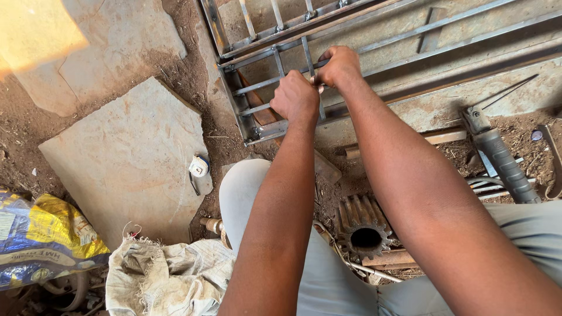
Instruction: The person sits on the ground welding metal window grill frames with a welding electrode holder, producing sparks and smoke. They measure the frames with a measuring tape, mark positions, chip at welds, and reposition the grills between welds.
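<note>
From the head camera, the ground is bare reddish-brown dirt with a large flat grey stone slab (132, 161) at centre left and another pale slab in the upper left corner. A grey welded steel grille frame (275, 93) of bars and angle iron lies flat across the upper middle and right of the frame, its corner pointing down toward the centre.

The left hand (295, 98) is closed in a fist around a short crossbar of the frame, just above its lower rail. The right hand (338, 65) is curled shut on the same bar, just up and to the right, the two hands touching.

A rusty toothed steel gear (364, 228) sits in the dirt at lower centre, between the person's grey-trousered knees. A black-handled power tool (500, 155) lies at the right edge. A white tape measure (199, 167) rests on the slab's right edge. A yellow-and-blue plastic sack (41, 240) and a frayed white woven bag (164, 275) crowd the lower left; open dirt remains only between the slabs.
</note>
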